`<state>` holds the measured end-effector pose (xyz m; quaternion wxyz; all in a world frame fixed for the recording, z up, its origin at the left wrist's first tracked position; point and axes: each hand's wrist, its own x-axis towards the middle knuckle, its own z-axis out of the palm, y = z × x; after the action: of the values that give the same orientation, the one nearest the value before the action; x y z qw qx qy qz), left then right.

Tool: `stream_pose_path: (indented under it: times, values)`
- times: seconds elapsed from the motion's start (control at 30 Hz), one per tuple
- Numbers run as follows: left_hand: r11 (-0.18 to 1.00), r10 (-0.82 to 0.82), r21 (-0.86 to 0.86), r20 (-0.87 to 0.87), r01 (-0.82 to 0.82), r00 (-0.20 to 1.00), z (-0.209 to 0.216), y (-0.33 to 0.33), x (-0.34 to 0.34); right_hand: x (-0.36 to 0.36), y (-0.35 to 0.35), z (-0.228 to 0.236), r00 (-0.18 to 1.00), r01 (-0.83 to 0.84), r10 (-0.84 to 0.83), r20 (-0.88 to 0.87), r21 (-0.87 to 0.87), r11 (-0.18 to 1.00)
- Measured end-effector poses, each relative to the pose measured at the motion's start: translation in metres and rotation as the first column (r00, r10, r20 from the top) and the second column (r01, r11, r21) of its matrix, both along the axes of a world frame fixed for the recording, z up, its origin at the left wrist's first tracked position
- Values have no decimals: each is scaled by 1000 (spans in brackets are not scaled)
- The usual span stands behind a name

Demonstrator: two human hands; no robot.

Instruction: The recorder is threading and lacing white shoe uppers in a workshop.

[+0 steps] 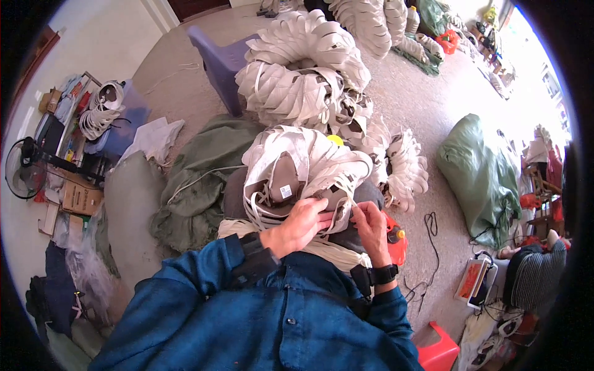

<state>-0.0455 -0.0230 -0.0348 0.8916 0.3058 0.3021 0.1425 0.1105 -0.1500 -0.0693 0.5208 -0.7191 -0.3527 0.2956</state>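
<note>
A bundle of white shoe uppers (331, 162) with grey-brown linings rests on my lap. One upper shows its tongue (284, 176) with a small white label. My left hand (296, 227) is closed on the near edge of a shoe upper (338, 203), thumb on top and fingers reaching inward. At the right side of that same upper, my right hand (372, 230) pinches with thumb and forefinger; what lies between the fingertips is too small to make out. Across my lap, under the bundle, lies a hank of pale laces (328, 252).
More rings of white uppers (303, 68) are stacked ahead by a purple chair (216, 71). Green sacks (479, 179) lie at right and left. A black cord (429, 247) trails over the floor near a red stool (438, 347). A fan (26, 167) stands far left.
</note>
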Motion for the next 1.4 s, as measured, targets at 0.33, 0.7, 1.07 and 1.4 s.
stream_pose_path:
  times: [0.33, 0.7, 1.07, 1.4]
  values:
    - [929, 265, -221, -159, -296, 951, -11, -10, 6, -2, -3, -15, 998, 25, -28, 59, 42, 999]
    - [977, 139, 153, 50, -145, 989, -2, -9, 13, -9, -1, 19, 919, 9, -16, 393, 18, 1000]
    - [975, 86, -211, 102, -63, 991, -23, -1, 13, 4, 27, 48, 876, -12, -41, -481, -106, 994]
    - [985, 74, -163, 109, -56, 991, -30, -2, 11, 22, 46, 95, 898, -369, 217, -383, -389, 844]
